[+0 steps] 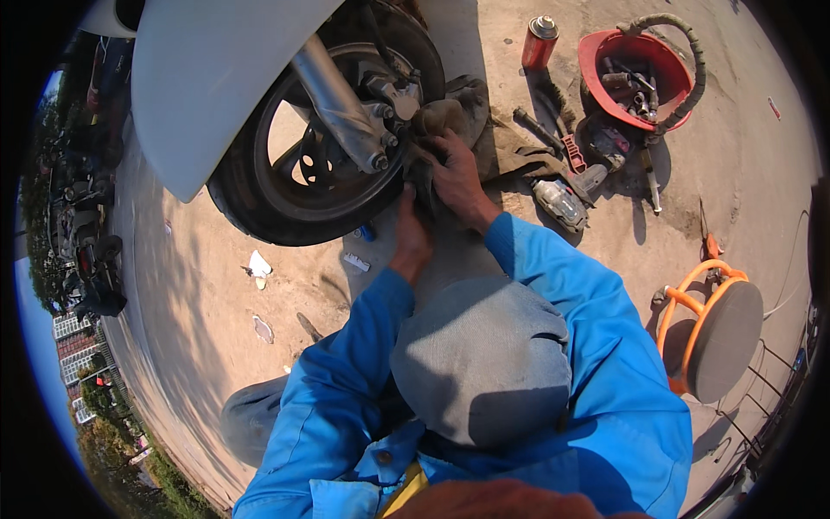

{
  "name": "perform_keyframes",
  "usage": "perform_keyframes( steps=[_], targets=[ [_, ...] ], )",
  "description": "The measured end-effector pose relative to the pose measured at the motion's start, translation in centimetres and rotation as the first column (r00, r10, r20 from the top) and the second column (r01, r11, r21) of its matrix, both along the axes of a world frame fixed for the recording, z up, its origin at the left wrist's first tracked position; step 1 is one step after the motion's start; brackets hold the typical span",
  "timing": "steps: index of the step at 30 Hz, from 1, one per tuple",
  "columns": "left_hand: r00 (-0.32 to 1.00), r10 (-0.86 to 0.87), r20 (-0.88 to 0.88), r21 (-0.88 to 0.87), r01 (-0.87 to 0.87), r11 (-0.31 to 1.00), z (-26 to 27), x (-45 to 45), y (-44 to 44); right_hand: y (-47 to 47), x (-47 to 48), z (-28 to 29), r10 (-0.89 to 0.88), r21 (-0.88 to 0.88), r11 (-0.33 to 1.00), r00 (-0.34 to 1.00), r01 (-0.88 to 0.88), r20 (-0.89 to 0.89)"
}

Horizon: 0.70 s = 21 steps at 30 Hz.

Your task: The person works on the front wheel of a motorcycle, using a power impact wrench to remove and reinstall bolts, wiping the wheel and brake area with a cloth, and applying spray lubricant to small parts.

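A dark, stained rag point(421, 170) is bunched up beside the front wheel of a motor scooter or motorcycle point(259, 188). My right hand point(457, 178) grips it from the right, with fingers bent into the cloth. From below, my left hand point(414, 233) reaches up to the same rag, thumb against its lower edge; its other fingers are hidden. Just above and left of my hands are the brake caliper point(399, 97) and the silver fork leg point(337, 107) with its axle bolt point(379, 161). More dark cloth point(470, 107) hangs behind my right hand.
Right of the wheel lie a cordless impact wrench point(561, 204), a brush with a red handle point(573, 152) and a syringe point(651, 181). Beyond stand a red spray can point(539, 44) and a red helmet-like bucket point(590, 71) of sockets. An orange-framed stool point(723, 340) is at right.
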<state>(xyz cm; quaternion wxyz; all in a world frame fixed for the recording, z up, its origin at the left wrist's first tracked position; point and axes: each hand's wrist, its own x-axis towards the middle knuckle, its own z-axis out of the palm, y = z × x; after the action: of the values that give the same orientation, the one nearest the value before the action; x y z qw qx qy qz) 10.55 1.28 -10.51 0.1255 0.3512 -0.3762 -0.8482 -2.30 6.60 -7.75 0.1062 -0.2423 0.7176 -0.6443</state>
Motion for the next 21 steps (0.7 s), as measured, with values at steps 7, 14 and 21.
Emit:
perform_keyframes(
  steps=[7, 14, 21],
  targets=[
    [0.996, 0.018, 0.084, 0.114, -0.027, 0.993, 1.7, -0.1, 0.8, -3.1, -2.0, 0.7, -0.240, -0.458, 0.862, 0.971, 0.219, 0.012],
    [0.998, -0.021, -0.054, 0.104, 0.026, 0.994, 1.6, -1.2, 0.6, -1.3, -2.4, 3.6, -0.009, -0.509, 0.817, 0.889, 0.272, 0.459],
    [0.999, 0.033, -0.012, 0.104, -0.032, 0.994, 1.9, -0.7, 1.0, -3.8, -6.8, 5.9, -0.302, -0.358, 0.916, 0.898, 0.180, -0.321]
  ],
)
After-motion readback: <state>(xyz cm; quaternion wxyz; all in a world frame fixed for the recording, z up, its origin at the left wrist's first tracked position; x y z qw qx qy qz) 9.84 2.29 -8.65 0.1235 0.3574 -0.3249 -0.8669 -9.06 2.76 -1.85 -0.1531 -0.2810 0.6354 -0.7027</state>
